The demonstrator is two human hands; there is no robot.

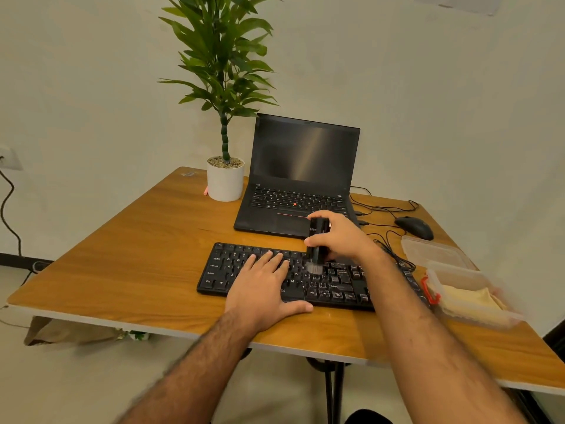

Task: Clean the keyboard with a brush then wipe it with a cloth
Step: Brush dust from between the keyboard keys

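Our black full-size keyboard [305, 276] lies near the front of the glossy wood-grain tabletop [137, 255], its matte keys lettered white. Our left hand [266, 289] rests flat and open on it; our right hand [339, 237] grips a blocky black brush [316, 246] upright, pale bristles touching the keys. A yellow cloth [470, 301] sits in a clear plastic box [458, 280] at right.

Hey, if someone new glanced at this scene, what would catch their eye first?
Probably the two hands at the centre: the left hand lies flat on the black keyboard while the right hand holds a brush upright, bristles on the keys. Behind them, a tall green plant in a white pot stands beside an open laptop with a dark screen.
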